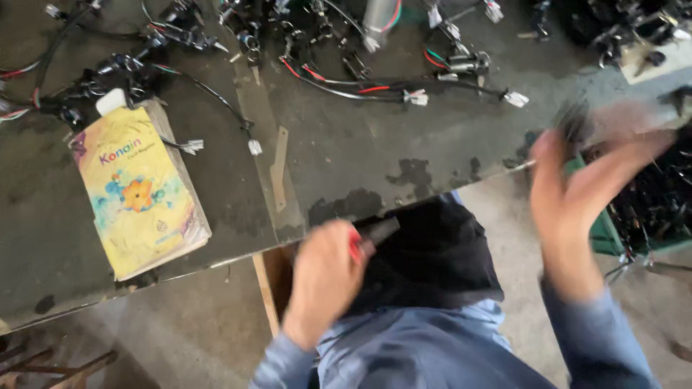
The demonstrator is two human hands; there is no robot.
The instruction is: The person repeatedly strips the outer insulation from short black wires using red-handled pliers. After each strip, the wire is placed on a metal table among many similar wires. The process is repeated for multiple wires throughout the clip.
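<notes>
While the left hand (326, 277) is clenched around a red-and-black-handled tool (369, 240), apparently pliers, its fingers wrap the grips fully and hold it at the near edge of the dark workbench (346, 151), just over the person's lap. The right hand (587, 194) is motion-blurred; its fingers appear spread and curled about a dark wired part (577, 121), though whether they truly grasp it cannot be told. That part sits at the bench's right corner, above a green crate (604, 230) of similar dark parts.

Judgement: the work would go better with the right hand steadied and the part brought close to the pliers' nose before any squeeze.

Edges and room: a bare stretch of bench lies between the yellow booklet (137, 193) at left and the right corner. Wire harnesses (375, 83) crowd the far side. A thin strip (279, 169) lies mid-bench. Past the near edge lies bare floor.
</notes>
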